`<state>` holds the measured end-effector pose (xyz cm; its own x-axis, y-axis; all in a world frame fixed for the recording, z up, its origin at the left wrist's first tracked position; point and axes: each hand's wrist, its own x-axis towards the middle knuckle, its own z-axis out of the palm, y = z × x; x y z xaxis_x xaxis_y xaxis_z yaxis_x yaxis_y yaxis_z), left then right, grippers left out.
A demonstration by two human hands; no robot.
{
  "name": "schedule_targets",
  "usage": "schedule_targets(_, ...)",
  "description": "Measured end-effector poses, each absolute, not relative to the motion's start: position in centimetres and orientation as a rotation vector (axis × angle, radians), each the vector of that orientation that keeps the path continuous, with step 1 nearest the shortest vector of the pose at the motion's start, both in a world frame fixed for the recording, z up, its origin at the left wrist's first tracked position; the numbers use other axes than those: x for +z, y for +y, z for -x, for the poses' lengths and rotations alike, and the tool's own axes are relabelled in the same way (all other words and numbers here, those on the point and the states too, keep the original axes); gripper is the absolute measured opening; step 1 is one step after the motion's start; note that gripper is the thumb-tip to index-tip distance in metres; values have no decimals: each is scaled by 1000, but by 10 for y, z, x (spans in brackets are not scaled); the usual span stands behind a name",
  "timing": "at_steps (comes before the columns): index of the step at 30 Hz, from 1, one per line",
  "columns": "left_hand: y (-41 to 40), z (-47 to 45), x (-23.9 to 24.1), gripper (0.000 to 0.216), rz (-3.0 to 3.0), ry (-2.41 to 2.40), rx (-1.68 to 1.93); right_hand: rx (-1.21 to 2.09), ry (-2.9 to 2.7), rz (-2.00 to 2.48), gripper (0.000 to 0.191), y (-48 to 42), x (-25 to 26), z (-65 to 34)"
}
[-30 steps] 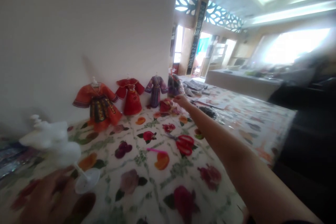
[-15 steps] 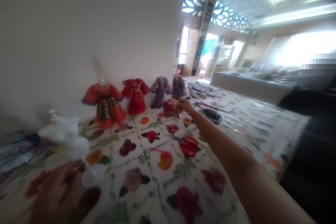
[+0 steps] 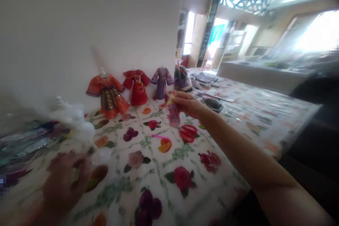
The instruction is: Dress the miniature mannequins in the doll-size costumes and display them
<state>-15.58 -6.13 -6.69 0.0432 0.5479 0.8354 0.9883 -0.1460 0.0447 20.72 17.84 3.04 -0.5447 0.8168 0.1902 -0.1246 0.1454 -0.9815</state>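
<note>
My right hand reaches across the table, its fingers pinched on a small pink and purple cloth piece with a pale yellowish top. The cloth hangs just behind red-handled scissors. My left hand, dim and blurred, is low at the left with fingers loosely curved and apart, and I see nothing in it. Beside it a white doll-sized dress form stands tilted in view on a round clear base. A pink stick-like thing lies near the scissors.
Along the wall stand an orange doll dress, a red doll dress and a purple doll robe. Clear plastic packets lie at the left. A black coil-like bundle sits beyond my right forearm. Fruit-print cloth covers the table.
My right hand has lifted the cloth piece from near the purple robe and drawn it closer, so it now hangs down. My left hand stays by the dress form. The view has shifted slightly.
</note>
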Motion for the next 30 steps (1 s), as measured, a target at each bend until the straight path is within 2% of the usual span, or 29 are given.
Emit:
schedule_targets(2,-65,143,-61,13,1918,-1387,-957,1624,-1634,633,29,160,30,-202)
schedule_targets(4,-68,130,-58,25,2052,-1368,-965,1742,-1640,560,24,144,26,-197)
schedule_targets(6,-68,114,-53,35,2157,-1514,-1038,1841,-1665,483,22,130,22,-189)
schedule_targets(8,-62,98,-47,38,2259,-1887,-1158,1931,-1706,427,22,118,16,-179)
schedule_targets(11,-42,76,-33,42,2437,-2161,-1690,2053,-1748,342,24,104,8,-162)
schedule_targets(13,-27,63,-25,53,2550,-2238,-2061,2075,-1777,285,24,97,3,-153)
schedule_targets(16,-12,49,-19,59,2656,-2367,-2318,2044,-1828,247,20,90,-4,-148)
schedule_targets(23,-4,47,-18,33,2728,-2574,-2078,2166,-1716,354,22,100,-22,-164)
schedule_targets(27,0,47,-9,30,2675,-2593,-1892,2261,-1565,405,32,110,-31,-172)
schedule_targets(30,0,41,0,29,2649,-2629,-1775,2236,-1650,401,36,112,-38,-176)
